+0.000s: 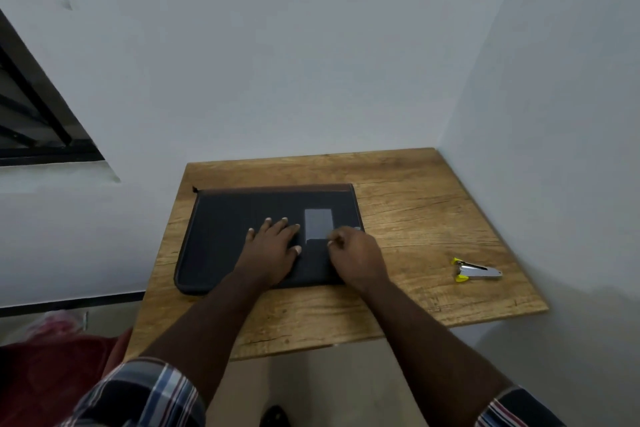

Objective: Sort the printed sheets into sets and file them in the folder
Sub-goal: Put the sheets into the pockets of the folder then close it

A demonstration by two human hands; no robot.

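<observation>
A closed black zip folder (221, 232) lies flat on the wooden table (415, 204), with a grey label window on its cover. My left hand (273, 246) lies flat on the cover, fingers spread and straight. My right hand (356, 255) sits at the folder's right side with its fingers curled, thumb and forefinger pinched together near the label window; what they pinch is too small to tell. No printed sheets show anywhere.
A silver stapler with yellow ends (476, 270) lies on the table to the right of the folder. White walls close the table in at the back and right. A red cloth (52, 378) is at the lower left.
</observation>
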